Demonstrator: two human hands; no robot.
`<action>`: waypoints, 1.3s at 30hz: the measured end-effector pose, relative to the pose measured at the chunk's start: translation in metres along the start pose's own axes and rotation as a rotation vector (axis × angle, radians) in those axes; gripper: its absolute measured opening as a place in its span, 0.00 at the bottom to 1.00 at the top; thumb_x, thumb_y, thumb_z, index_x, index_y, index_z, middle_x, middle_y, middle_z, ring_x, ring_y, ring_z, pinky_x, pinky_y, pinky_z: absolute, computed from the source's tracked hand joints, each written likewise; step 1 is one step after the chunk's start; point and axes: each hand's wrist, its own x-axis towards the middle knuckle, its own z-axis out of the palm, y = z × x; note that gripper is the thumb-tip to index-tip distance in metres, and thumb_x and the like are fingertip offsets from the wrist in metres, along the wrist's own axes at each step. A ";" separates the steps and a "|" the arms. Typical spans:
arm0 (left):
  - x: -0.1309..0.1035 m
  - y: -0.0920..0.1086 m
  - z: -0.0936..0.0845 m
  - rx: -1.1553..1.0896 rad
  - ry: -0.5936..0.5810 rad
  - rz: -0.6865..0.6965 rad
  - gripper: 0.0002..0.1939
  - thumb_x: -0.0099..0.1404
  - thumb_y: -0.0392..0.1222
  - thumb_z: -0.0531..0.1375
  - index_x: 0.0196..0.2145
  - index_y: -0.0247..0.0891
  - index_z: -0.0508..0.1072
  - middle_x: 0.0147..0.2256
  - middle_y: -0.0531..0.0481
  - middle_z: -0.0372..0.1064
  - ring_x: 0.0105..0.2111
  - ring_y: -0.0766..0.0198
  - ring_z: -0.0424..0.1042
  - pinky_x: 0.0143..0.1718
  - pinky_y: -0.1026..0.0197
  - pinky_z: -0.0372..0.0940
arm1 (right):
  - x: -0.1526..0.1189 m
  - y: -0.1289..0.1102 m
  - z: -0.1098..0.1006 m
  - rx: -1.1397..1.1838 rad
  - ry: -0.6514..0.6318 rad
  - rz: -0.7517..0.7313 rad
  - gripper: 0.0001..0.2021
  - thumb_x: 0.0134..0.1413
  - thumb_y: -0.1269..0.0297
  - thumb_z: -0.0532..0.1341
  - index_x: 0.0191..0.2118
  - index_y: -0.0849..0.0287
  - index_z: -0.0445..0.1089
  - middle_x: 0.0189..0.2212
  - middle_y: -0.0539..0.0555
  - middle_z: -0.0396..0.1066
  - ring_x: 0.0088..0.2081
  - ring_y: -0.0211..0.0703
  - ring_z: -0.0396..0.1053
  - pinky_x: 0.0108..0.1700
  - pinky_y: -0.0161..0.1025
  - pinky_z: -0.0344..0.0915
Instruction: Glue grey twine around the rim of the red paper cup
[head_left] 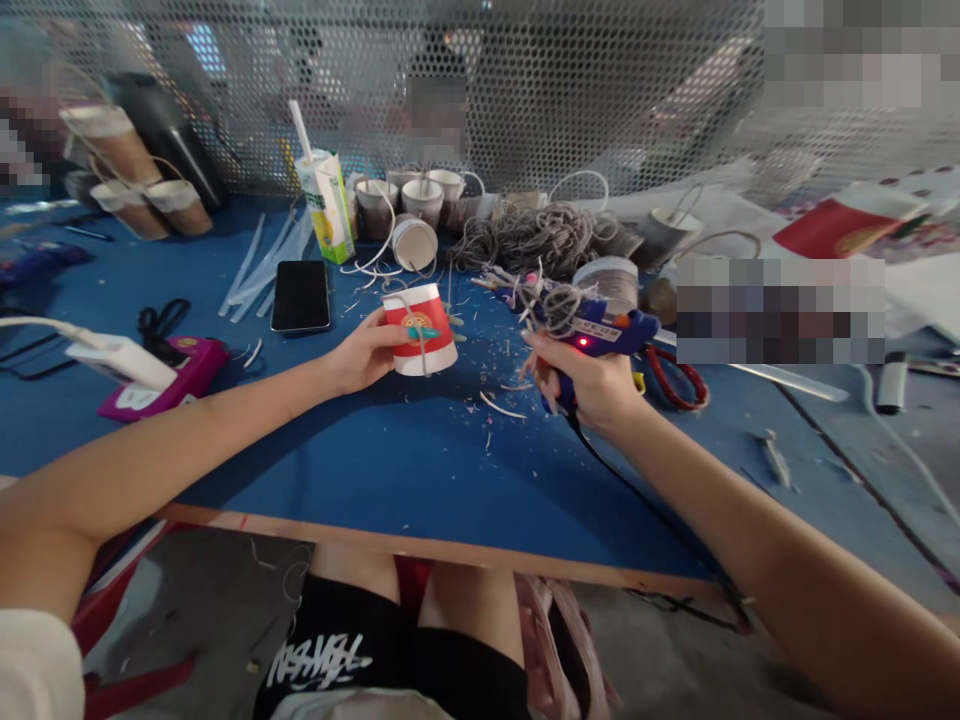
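Note:
My left hand (369, 350) is closed around the side of a red and white paper cup (439, 335), held tilted just above the blue table. A grey cord runs down over the cup's printed side. In my right hand (592, 385) is a blue hot glue gun (600, 335) with a lit red light, its nozzle pointing left toward the cup. Clumps of grey fibre cling to the gun's front part. The black cable (637, 490) of the gun drops from its grip and runs across the table toward the near edge.
A tangle of grey cord (551, 240) lies at the back, beside several small cups (421, 200). A drink carton (326, 205), a black phone (301, 296), clear glue sticks (274, 265) and a purple power strip (169, 380) are on the left. Scissors with red handles (679, 385) lie right.

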 end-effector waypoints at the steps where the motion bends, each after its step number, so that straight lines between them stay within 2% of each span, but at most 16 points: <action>1: 0.000 -0.001 0.000 0.006 -0.003 0.002 0.27 0.53 0.47 0.68 0.50 0.38 0.73 0.48 0.43 0.78 0.54 0.43 0.76 0.60 0.36 0.66 | -0.001 0.000 0.001 0.000 -0.005 0.006 0.26 0.53 0.54 0.67 0.11 0.54 0.60 0.08 0.47 0.58 0.10 0.33 0.56 0.16 0.36 0.64; 6: 0.000 -0.001 0.004 0.015 -0.047 0.035 0.29 0.50 0.50 0.74 0.47 0.39 0.74 0.46 0.44 0.79 0.50 0.45 0.78 0.58 0.41 0.68 | -0.005 0.001 0.005 0.029 -0.028 0.040 0.25 0.52 0.56 0.67 0.10 0.55 0.62 0.08 0.48 0.60 0.10 0.34 0.57 0.15 0.37 0.62; 11: -0.001 0.002 0.008 -0.004 -0.060 0.038 0.28 0.48 0.47 0.77 0.46 0.42 0.76 0.44 0.48 0.80 0.47 0.51 0.79 0.56 0.47 0.70 | -0.007 0.001 0.004 0.013 -0.087 0.021 0.25 0.54 0.57 0.66 0.10 0.55 0.63 0.08 0.48 0.59 0.11 0.35 0.58 0.18 0.39 0.66; 17: -0.001 -0.002 0.003 0.020 -0.047 0.018 0.31 0.49 0.47 0.76 0.51 0.43 0.74 0.47 0.47 0.79 0.52 0.50 0.77 0.59 0.44 0.67 | -0.009 0.002 0.005 -0.017 -0.105 0.001 0.24 0.54 0.59 0.66 0.10 0.55 0.63 0.08 0.48 0.60 0.10 0.34 0.59 0.18 0.38 0.67; 24: -0.002 -0.001 0.004 0.056 -0.041 0.018 0.37 0.46 0.49 0.77 0.52 0.42 0.73 0.48 0.47 0.78 0.52 0.51 0.76 0.57 0.49 0.69 | -0.009 0.001 0.007 -0.026 -0.120 -0.001 0.22 0.50 0.59 0.67 0.11 0.56 0.63 0.08 0.47 0.60 0.10 0.35 0.60 0.14 0.35 0.62; 26: -0.002 0.000 0.004 0.050 -0.037 0.018 0.37 0.45 0.49 0.78 0.52 0.42 0.73 0.47 0.47 0.78 0.51 0.52 0.76 0.56 0.50 0.70 | -0.009 0.000 0.008 -0.030 -0.113 -0.003 0.21 0.51 0.61 0.66 0.11 0.56 0.63 0.08 0.47 0.60 0.10 0.35 0.59 0.13 0.35 0.60; 32: -0.002 0.000 0.006 0.052 -0.052 0.022 0.36 0.45 0.48 0.78 0.51 0.43 0.74 0.47 0.48 0.78 0.51 0.52 0.76 0.58 0.49 0.69 | -0.011 -0.004 0.008 -0.091 -0.105 -0.010 0.22 0.52 0.64 0.63 0.11 0.56 0.61 0.08 0.48 0.60 0.10 0.35 0.60 0.16 0.36 0.63; 39: -0.001 0.002 0.007 0.020 -0.046 0.016 0.35 0.43 0.45 0.79 0.49 0.44 0.74 0.43 0.51 0.79 0.47 0.56 0.78 0.54 0.52 0.71 | -0.010 -0.004 0.007 -0.097 -0.108 0.014 0.21 0.51 0.62 0.63 0.11 0.55 0.61 0.07 0.47 0.59 0.09 0.35 0.60 0.15 0.37 0.64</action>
